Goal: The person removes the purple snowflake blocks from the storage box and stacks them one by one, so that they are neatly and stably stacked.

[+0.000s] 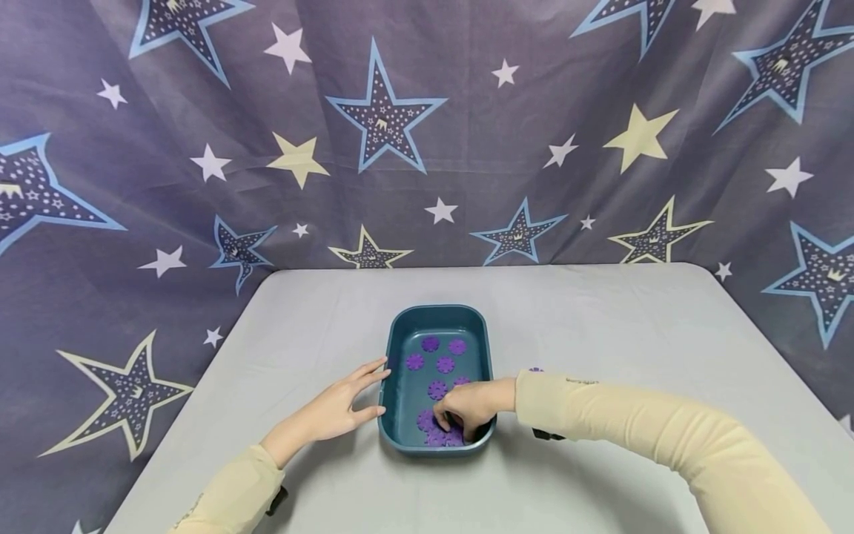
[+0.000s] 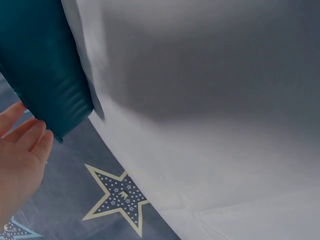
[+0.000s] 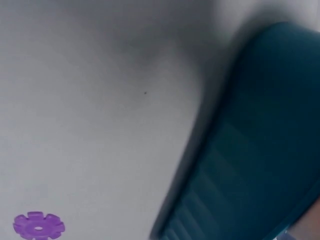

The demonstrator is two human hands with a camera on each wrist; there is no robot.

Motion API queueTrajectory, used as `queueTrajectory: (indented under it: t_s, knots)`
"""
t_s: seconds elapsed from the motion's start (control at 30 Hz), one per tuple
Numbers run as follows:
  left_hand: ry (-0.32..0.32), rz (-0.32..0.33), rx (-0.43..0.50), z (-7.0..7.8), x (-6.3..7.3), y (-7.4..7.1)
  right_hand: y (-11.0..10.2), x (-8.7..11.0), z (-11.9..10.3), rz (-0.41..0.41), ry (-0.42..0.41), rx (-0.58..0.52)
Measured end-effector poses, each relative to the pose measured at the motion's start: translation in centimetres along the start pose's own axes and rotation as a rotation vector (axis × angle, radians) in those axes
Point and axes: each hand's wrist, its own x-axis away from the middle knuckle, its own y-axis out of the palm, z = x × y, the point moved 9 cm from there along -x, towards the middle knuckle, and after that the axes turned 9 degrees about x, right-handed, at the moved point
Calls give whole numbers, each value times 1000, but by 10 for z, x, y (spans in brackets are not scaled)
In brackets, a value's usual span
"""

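A teal rectangular tub stands on the table, with several purple notched plastic discs lying flat on its floor. My left hand touches the tub's left rim with fingers spread; in the left wrist view, the left hand's fingertips rest along the tub's edge. Inside the tub, at its near right part, is my right hand. Its bent fingers point down among a cluster of purple discs. Whether a disc is between those fingertips is hidden. The right wrist view shows mostly the tub's outer wall.
One purple disc lies on the table outside the tub, to its right, partly covered by the right sleeve in the head view. A pale cloth covers the table. Behind it hangs a star-patterned curtain.
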Motion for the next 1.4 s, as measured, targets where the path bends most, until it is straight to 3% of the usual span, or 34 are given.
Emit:
queueTrajectory:
  t_s: [0.2,0.57,0.8,1.03,1.27,1.4]
  knots:
    - [-13,13,4,-1,0,0,-3,1,-3,30,-27,-10]
    - [-16,-6,0,-2,1,2,-4,0,2,17,-40,-204]
    - [-15,-5,-7,-2,0,1,-6,-1,4,23,-52,-255]
    - [4,-3,-10,0,0,0,-19,5,6,72,-85,-331]
    - [-2,-1,-9,0,0,-1,-29,6,15,130,-176,-377]
    - [-2,-2,-7,0,0,-1,-41,15,14,151,-122,-409]
